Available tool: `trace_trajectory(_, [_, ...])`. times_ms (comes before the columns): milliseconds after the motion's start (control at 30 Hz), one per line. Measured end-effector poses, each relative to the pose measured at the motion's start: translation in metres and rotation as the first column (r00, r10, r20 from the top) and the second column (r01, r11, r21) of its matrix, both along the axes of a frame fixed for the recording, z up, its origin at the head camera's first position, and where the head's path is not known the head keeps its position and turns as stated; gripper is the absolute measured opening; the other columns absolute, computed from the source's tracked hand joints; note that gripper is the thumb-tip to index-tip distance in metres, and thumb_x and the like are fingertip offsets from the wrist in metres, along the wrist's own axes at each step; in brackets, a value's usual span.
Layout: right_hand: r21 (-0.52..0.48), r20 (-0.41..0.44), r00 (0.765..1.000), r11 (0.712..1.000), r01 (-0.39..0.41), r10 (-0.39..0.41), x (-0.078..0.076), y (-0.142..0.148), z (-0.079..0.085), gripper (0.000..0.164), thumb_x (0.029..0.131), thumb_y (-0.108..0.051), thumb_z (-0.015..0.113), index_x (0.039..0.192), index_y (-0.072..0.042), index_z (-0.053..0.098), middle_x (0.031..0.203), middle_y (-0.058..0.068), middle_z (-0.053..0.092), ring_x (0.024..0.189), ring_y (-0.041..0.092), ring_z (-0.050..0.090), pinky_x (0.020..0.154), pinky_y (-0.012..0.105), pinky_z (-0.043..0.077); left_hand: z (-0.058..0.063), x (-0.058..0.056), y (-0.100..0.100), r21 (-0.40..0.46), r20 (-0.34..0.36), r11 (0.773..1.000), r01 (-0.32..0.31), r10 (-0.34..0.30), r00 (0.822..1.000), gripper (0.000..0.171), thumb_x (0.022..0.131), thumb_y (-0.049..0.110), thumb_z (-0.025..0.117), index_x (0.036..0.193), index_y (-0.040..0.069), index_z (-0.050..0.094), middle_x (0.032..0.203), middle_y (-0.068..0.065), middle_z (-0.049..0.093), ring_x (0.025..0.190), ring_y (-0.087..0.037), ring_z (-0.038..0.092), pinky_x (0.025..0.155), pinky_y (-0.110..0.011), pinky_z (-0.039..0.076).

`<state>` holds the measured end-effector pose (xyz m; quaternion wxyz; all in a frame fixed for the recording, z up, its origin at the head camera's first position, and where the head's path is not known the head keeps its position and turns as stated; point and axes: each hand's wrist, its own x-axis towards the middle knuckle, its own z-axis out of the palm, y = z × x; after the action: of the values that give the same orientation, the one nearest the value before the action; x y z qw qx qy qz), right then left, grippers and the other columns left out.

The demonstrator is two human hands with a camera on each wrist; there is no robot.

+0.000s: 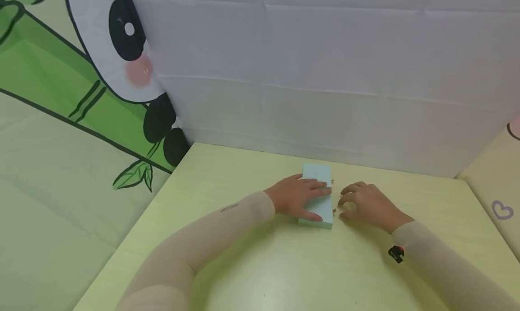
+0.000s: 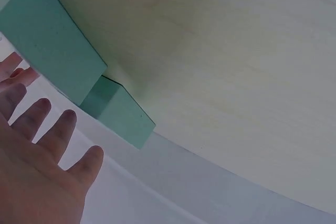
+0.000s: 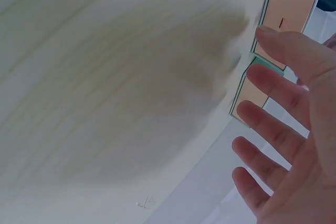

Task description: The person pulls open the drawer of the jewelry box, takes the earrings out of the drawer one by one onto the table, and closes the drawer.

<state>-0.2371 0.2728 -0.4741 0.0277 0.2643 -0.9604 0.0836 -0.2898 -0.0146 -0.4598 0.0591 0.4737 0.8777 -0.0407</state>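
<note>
We see two pale-green boxes end to end on the table [image 1: 248,261], right of centre in the head view: near box [image 1: 323,206] lower in frame, far box [image 1: 317,171] just above it. L hand [image 1: 298,197] lies across them, fingers spread, grip released (whether it's pressing, we can't tell). R hand [image 1: 367,206] is just right of the boxes, fingers loosely bent, w/ nothing in its grip; we see a small gap there. Betw. them, two tiny tabs [image 1: 334,211] stick out on the boxes' right side. In the R wrist view, upper right, that side shows peach panels [image 3: 290,6] w/ green rims. Upper L of the head view: panda print [image 1: 130,29].
</note>
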Motion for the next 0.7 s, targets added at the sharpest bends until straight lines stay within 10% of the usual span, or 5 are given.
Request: trace_trajectory(700, [-0.029,-0.058,0.996,0.997,-0.069,0.067,-0.0065,-0.0094,-0.0085,0.006,0.101,-0.026,0.094,0.097,-0.030,0.093,0.129,0.006,0.088,0.129,0.042,0.078,0.107,0.072,0.064,-0.0069,0.0089,0.0024,-0.071,-0.112,0.996,0.054,-0.061,0.992,0.070,0.118,0.078,0.049,0.182,0.049,0.044,0.191,0.012,0.046,0.176,-0.005,0.046,0.153,-0.054,0.027])
